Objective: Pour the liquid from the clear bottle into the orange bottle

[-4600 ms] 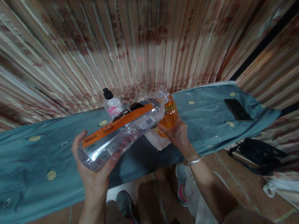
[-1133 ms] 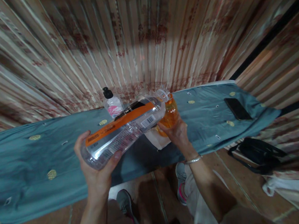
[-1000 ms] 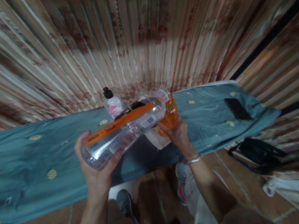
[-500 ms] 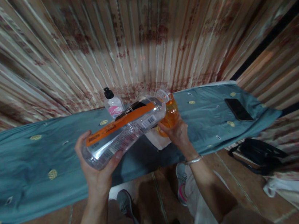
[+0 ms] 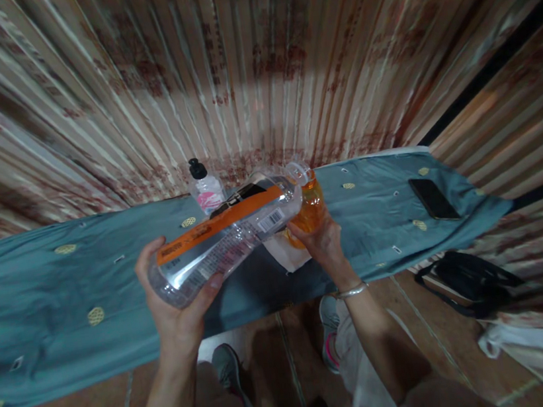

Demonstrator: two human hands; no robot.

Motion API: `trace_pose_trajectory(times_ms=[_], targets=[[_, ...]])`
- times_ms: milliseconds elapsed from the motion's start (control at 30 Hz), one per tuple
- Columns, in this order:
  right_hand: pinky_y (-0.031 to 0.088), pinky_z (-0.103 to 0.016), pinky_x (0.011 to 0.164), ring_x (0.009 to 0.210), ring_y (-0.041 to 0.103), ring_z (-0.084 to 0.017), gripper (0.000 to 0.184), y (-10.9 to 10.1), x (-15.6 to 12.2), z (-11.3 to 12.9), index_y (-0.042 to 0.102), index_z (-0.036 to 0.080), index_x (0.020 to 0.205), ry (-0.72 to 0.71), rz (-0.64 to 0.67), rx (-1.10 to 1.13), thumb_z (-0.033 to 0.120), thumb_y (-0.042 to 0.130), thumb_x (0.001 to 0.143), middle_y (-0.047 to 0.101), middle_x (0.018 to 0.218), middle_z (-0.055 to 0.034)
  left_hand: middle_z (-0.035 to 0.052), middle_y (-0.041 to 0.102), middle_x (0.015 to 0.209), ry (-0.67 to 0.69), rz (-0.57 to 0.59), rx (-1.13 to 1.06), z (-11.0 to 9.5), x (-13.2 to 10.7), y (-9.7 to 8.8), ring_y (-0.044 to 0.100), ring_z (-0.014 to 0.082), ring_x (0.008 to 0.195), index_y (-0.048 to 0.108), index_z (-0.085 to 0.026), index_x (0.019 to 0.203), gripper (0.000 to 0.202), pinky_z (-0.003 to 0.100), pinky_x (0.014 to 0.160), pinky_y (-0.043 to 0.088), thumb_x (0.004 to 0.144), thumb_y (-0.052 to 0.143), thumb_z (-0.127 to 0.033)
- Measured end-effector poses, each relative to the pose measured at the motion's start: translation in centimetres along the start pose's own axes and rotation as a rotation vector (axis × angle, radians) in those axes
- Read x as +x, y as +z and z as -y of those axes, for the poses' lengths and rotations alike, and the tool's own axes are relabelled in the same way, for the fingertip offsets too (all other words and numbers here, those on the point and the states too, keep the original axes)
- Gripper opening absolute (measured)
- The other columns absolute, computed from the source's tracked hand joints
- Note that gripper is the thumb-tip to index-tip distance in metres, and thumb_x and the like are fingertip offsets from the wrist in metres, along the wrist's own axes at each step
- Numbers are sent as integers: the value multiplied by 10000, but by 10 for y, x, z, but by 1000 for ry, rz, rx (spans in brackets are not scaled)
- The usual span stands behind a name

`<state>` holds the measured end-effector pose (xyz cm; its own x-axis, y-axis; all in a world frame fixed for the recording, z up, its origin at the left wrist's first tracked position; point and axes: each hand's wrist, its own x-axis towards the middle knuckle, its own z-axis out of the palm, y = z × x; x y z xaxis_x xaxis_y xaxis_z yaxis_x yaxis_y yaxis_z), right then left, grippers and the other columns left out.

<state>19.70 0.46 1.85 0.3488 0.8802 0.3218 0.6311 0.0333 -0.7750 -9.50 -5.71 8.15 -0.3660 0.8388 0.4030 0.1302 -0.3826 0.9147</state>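
A large clear plastic bottle (image 5: 220,237) with an orange and black label lies tilted in my left hand (image 5: 179,302), which wraps round its base. Its neck points to the upper right, at the top of a smaller orange bottle (image 5: 312,205). My right hand (image 5: 322,240) is closed round that orange bottle, which stands over a pale cloth or paper (image 5: 285,255). Whether the two mouths touch, I cannot tell. Behind the large bottle stands a clear bottle (image 5: 209,197) with a black cap and a pink label.
A teal patterned cloth (image 5: 126,282) covers the long table. On its right part lies a black phone (image 5: 434,199). Striped curtains (image 5: 253,65) hang behind. A black bag (image 5: 466,281) rests on the tiled floor at the right.
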Motion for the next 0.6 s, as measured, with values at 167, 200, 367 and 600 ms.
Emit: trace_pose_trajectory(times_ms=[167, 200, 367, 600], targets=[[724, -654, 1188, 1381, 858, -422, 868, -1, 0, 3, 640, 277, 1647, 42, 10, 13, 483, 928, 855, 870, 1509, -147, 45, 746, 1273, -3, -6, 0, -1, -1, 0, 751, 342, 1151, 683, -351, 1454, 991, 541, 1086, 629, 607, 1147, -572], [721, -650, 1193, 1389, 854, -421, 873, -1, 0, 4, 635, 275, 1652, 42, 12, 16, 483, 927, 856, 866, 1518, -148, 42, 747, 1264, -7, -8, -10, -2, -1, 1, 748, 338, 1142, 685, -349, 1450, 987, 529, 1068, 629, 606, 1149, -569], [719, -641, 1193, 1386, 858, -424, 862, -3, 0, 8, 632, 262, 1649, 36, 25, 26, 491, 914, 867, 868, 1514, -146, 34, 746, 1271, -37, -20, -48, -4, 0, 1, 727, 310, 1139, 692, -342, 1419, 997, 479, 1049, 606, 567, 1170, -545], [704, -665, 1213, 1400, 848, -424, 859, -3, 0, 11, 646, 252, 1635, 46, 18, 30, 467, 923, 850, 865, 1514, -161, 46, 745, 1281, 3, 0, 0, -1, -1, -1, 744, 329, 1147, 674, -333, 1458, 989, 520, 1081, 622, 619, 1147, -556]])
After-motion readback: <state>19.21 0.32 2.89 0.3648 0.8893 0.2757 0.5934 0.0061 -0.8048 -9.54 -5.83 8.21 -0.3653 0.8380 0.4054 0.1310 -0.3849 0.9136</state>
